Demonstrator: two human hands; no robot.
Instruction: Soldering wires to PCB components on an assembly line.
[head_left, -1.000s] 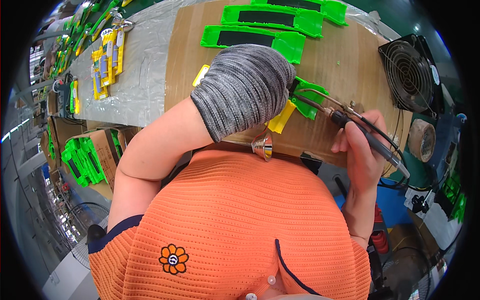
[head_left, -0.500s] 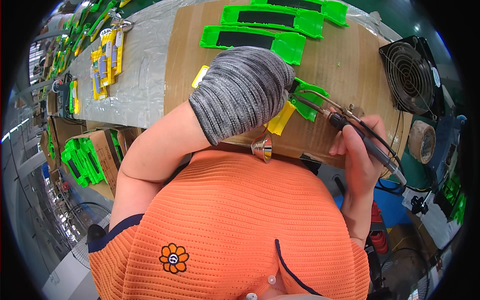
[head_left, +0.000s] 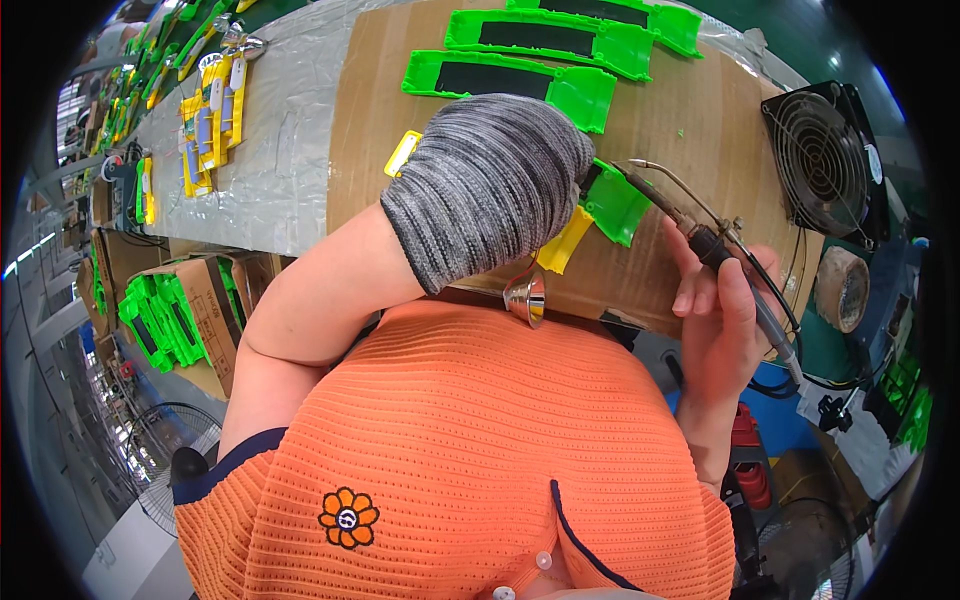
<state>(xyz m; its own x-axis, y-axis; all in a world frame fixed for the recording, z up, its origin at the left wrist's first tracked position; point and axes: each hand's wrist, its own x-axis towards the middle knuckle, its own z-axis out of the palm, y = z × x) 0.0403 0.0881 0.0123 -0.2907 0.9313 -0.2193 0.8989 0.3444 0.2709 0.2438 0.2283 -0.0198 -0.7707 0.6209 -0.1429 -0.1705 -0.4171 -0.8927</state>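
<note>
My left hand (head_left: 500, 175), in a grey-striped knit glove, is curled over a green plastic housing (head_left: 617, 205) and a yellow plastic piece (head_left: 565, 243). Its fingertips, and whatever they grip, are hidden under the glove. With bare fingers, my right hand (head_left: 725, 300) is closed around a soldering iron (head_left: 712, 248) that has a thin metal feed tube (head_left: 690, 195) fixed along it. The iron's tip is over or just beyond the green housing's upper edge; whether they touch I cannot tell. A silver cone-shaped lamp reflector (head_left: 525, 297) hangs by thin wires below the yellow piece.
Green housings with black strips (head_left: 530, 85) lie along the cardboard's (head_left: 700, 130) far side. A yellow part (head_left: 403, 153) sits left of my glove. A black fan (head_left: 825, 165) and tape roll (head_left: 841, 288) stand right. Yellow assemblies (head_left: 213, 125) lie left, above a box of green housings (head_left: 165, 318).
The soldering iron's tip has moved up and right, away from the spot beside my glove. My right hand has shifted slightly right and down; my left hand has barely moved.
</note>
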